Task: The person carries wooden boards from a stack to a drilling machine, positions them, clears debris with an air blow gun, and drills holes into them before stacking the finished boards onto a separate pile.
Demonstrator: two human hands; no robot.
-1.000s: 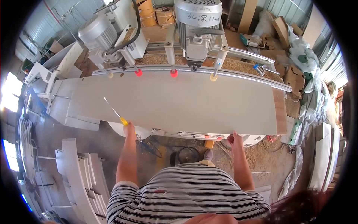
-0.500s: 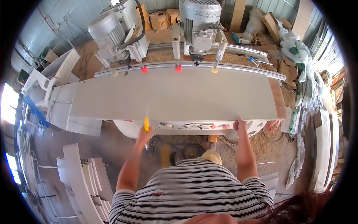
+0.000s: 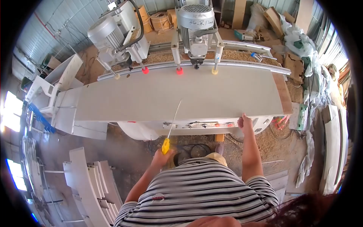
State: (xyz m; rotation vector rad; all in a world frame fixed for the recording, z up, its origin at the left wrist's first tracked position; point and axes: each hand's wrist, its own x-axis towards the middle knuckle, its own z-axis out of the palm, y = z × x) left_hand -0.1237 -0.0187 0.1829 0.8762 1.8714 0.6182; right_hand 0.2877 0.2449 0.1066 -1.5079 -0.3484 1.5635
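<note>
My left hand [image 3: 162, 157] has swung right and back toward the body since the earlier frames, where it was farther left and closer to the long pale grey panel [image 3: 170, 90]. It is closed around the yellow handle [image 3: 165, 146] of a tool with a long, thin metal rod [image 3: 174, 120]. The rod slants up and to the right, crossing above the panel's front edge in my view, with its end over the grey face; I can't tell whether it touches. A second ago the rod leaned up to the left instead. My right hand [image 3: 245, 123] has stayed by the front edge, near the panel's right end. Its fingers are mostly curled, with one digit up at the edge; whether it pinches the panel or only rests there, I can't tell. The panel lies across the white machine [image 3: 145, 130], whose front carries black and red knobs [image 3: 217, 125] between my hands. Along the far edge I see two red round tips [image 3: 179, 71] and two pale yellow round tips [image 3: 214, 71] in a row, with two silver ribbed motors [image 3: 196, 26] above and behind them. A reddish-brown wooden strip [image 3: 281, 92] shows at the panel's right end.
</note>
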